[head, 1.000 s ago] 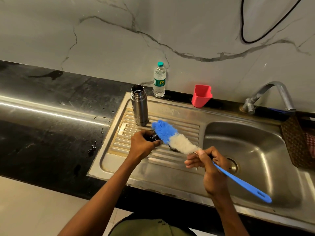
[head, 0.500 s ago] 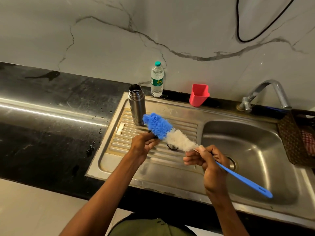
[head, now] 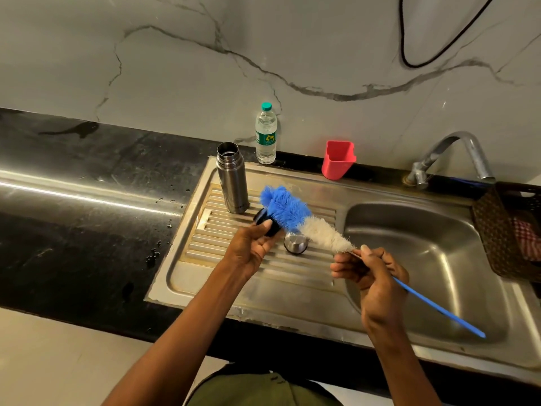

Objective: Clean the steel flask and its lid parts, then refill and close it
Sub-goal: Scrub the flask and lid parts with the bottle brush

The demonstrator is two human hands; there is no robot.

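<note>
1. Gripping a black stopper (head: 267,225), the left hand (head: 252,248) holds it against the brush (head: 295,216).
2. The right hand (head: 369,272) pinches the brush handle.
3. The open flask (head: 232,181) stands at the stopper's 11 o'clock on the drainboard (head: 251,276); a steel cap (head: 295,243) lies at its 4 o'clock.

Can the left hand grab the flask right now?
Probably not yet: the left hand already holds a black lid part. The flask stands close, with nothing between.
</note>
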